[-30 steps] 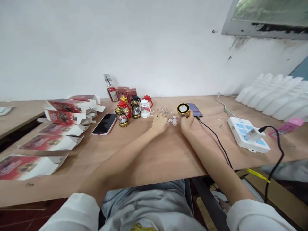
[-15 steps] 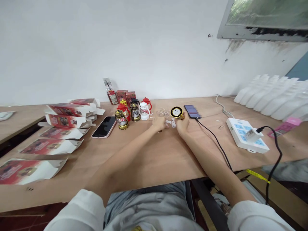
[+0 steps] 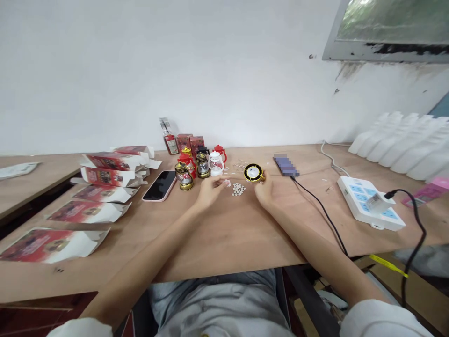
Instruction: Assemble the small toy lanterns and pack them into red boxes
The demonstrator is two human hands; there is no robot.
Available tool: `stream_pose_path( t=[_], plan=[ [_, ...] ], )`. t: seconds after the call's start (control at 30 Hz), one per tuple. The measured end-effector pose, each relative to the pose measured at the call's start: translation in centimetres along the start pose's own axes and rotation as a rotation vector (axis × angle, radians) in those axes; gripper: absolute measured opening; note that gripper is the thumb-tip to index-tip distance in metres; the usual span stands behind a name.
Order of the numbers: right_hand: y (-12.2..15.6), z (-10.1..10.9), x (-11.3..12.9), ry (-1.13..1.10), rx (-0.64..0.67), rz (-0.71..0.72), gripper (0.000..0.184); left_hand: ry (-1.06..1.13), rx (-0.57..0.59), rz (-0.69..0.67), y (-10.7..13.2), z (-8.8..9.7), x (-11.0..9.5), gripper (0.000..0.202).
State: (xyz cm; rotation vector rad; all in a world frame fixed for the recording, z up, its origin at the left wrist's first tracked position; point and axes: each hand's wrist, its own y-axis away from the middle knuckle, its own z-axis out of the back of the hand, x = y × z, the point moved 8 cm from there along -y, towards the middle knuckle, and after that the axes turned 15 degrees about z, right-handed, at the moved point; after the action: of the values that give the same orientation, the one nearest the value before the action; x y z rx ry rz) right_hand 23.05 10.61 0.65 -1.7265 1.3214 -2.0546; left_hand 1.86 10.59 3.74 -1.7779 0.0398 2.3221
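Note:
My right hand (image 3: 264,191) is closed around a small gold lantern, tipped so that its round black-and-gold base (image 3: 253,172) with a white centre faces me. My left hand (image 3: 209,191) pinches a small whitish piece (image 3: 227,183) at its fingertips, too small to name. Between the two hands lies a loose pile of small pale round discs (image 3: 239,189). Thin clear bits (image 3: 240,164) are scattered behind the pile. Left of them stand several small lanterns, among them a white lantern (image 3: 216,164), a red lantern (image 3: 220,153) and a bronze lantern (image 3: 184,176).
A pink-edged phone (image 3: 160,186) lies left of the lanterns, and a second phone (image 3: 286,165) with a black cable lies on the right. Flat red-and-white boxes (image 3: 79,212) line the left side. A power strip (image 3: 370,202) and white bottles (image 3: 403,145) are at the right.
My left hand has drawn back leftward from the scattered pieces, uncovering the disc pile, and now pinches a small piece. My right hand still holds the lantern. The camera view has shifted slightly.

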Motion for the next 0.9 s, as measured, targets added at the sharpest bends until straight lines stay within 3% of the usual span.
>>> stream_pose_path(
  t=[0.1,0.2,0.3,0.47,0.57,0.7,0.8,0.9],
  plan=[
    [1.6,-2.2,1.2,-0.064,0.133,0.025,0.038,0.146,-0.099,0.143,1.5,3.3,2.3,0.047],
    [3.1,-4.0,2.5,-0.097,0.279,0.061,0.039,0.257,-0.207,0.237,2.2,5.2,3.7,0.047],
    [3.9,-4.7,3.1,-0.081,0.365,0.065,0.042,0.368,-0.202,0.238,2.1,5.4,3.6,0.048],
    [4.0,-4.7,3.0,-0.024,0.396,0.055,0.042,0.445,-0.170,0.144,2.7,4.9,1.8,0.046],
    [4.1,-4.7,2.7,-0.005,0.401,0.040,0.044,0.304,-0.266,-0.043,4.2,5.2,-0.5,0.037],
    [4.2,-5.0,3.1,-0.016,0.445,0.085,0.041,-0.090,-0.281,-0.488,7.2,3.5,-4.3,0.017],
    [4.2,-5.1,3.7,0.000,0.472,0.130,0.039,-0.342,-0.192,-0.732,8.7,1.4,-4.8,0.016],
    [4.2,-5.1,4.1,0.018,0.479,0.154,0.038,-0.474,-0.175,-0.837,9.2,0.4,-4.3,0.023]
  ],
)
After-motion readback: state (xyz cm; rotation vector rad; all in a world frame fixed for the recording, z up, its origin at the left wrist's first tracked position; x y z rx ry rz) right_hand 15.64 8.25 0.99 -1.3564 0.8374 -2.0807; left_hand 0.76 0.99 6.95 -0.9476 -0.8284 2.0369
